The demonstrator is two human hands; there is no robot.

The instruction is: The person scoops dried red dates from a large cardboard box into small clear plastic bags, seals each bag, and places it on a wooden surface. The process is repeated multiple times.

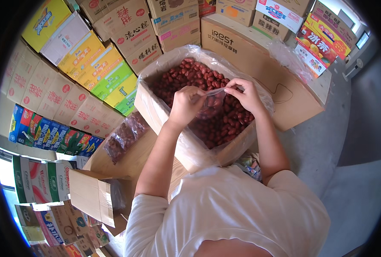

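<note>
A large cardboard box (pixel 158 110) lined with clear plastic stands before me, with a deep layer of dried red dates (pixel 232 128) inside. Over the dates, a small clear plastic bag (pixel 212 102) hangs between my hands with some dates in it. My left hand (pixel 190 100) pinches the bag's top edge on one side. At the opposite end of that edge, my right hand (pixel 243 93) grips it between thumb and fingers. The bag's mouth is drawn into a nearly straight line; whether it is sealed I cannot tell.
Filled clear bags of dates (pixel 126 136) lie on a wooden tabletop (pixel 145 157) to the left. Nearer me is an opened carton (pixel 92 194). Stacked cartons (pixel 84 64) line the left and back, and a long cardboard box (pixel 238 48) stands behind the dates.
</note>
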